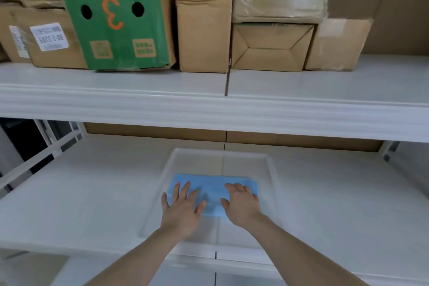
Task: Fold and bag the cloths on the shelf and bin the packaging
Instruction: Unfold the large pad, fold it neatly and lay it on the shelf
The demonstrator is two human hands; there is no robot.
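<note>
A light blue cloth (212, 189), folded into a rectangle, lies inside a shallow clear plastic tray (271, 165) on the lower white shelf (92, 193). My left hand (183, 209) lies flat on the cloth's left part with its fingers spread and straight. My right hand (242, 204) rests on the cloth's right part, its fingers bent down over the cloth near the right edge; whether they pinch the fabric cannot be made out. No bag or packaging shows in this view.
The upper shelf (325, 90) carries a row of cardboard boxes along the back, among them a green box (120, 14) at the left and a brown box (204, 32) in the middle. White shelf struts (39, 158) stand at the left.
</note>
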